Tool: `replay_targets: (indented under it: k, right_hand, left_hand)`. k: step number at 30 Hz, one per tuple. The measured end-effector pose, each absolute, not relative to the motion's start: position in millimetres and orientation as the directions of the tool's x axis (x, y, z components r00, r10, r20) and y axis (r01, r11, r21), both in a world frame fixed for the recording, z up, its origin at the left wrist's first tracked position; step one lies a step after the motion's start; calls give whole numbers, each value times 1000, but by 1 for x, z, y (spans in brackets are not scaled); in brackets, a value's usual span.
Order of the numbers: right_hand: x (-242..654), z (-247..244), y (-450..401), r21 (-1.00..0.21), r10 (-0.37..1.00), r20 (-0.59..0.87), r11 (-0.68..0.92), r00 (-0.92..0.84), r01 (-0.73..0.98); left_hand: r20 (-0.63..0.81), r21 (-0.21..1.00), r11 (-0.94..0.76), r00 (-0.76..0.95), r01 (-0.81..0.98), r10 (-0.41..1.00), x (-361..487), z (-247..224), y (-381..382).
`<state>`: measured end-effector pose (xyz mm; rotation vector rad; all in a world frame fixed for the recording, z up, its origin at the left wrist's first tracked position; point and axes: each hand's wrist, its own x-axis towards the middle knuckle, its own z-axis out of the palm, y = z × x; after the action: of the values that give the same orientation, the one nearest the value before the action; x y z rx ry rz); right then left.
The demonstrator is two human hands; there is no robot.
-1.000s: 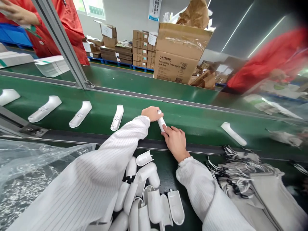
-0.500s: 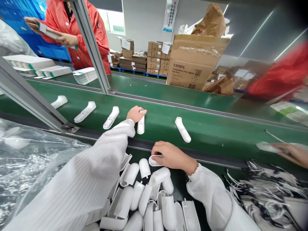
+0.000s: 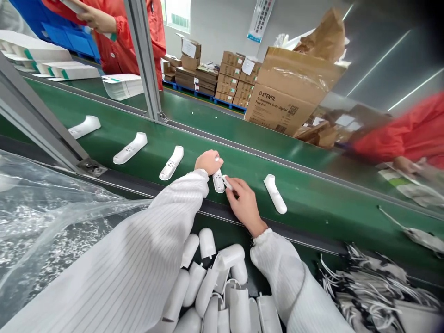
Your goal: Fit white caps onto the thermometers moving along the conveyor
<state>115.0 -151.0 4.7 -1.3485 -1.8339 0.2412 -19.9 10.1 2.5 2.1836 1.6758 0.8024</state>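
Head view, near to far: white plastic covers (image 3: 222,286) lie heaped below the sleeves. At the green belt (image 3: 312,194), the right hand (image 3: 244,201) pinches a small white cover (image 3: 227,181) against a white thermometer (image 3: 218,180); the left hand (image 3: 208,162) curls around its far end. More thermometers (image 3: 171,163) lie alongside, cardboard boxes (image 3: 291,99) beyond.
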Motion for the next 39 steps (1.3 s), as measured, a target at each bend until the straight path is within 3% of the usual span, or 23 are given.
replay_targets:
  k: [5,10,14,17,19,21,23,26,29,35,39]
  right_hand:
    - [119,0,-162,-381,843,422,500,-335,778]
    - [133,2,-153,-447,897,330,422,-293,788]
    - [141,0,-139,-483,923,286,370,-257,793]
    - [141,5,-142,-446,919,325,356,-222,821]
    - [137,16,-151,-443,885,377,430,-272,787]
    - [129,32,-166,-532,824,357,566,-440,630]
    - [120,49,-182,-680,703,228,610,-674,407]
    - [105,65,-201,-774,545,2,532,-839,343]
    - [96,67,-206,-747,564,-66,519,-823,416]
    - [101,69,-206,-719,641,-7,531,-768,449]
    - [109,75,-199,-732,742,-3,455,-670,507]
  left_hand:
    - [259,551,-228,94,803,961,-6,6,0]
    - [247,529,-221,101,819,964,8,3,-3]
    - [223,436,-275,193,857,955,18,6,-3]
    - [155,370,-370,336,852,929,14,21,-6]
    - [175,341,-446,411,827,895,0,35,-7]
    - [280,299,-492,418,817,864,-25,49,-4]
    - [376,264,-467,356,844,856,-57,56,3]
    - [302,289,-379,292,879,908,-101,51,15]
    - [203,344,-357,303,868,931,-120,32,18]
    - [261,340,-518,450,785,854,-104,16,7]
    - [245,329,-453,389,829,888,-91,18,4]
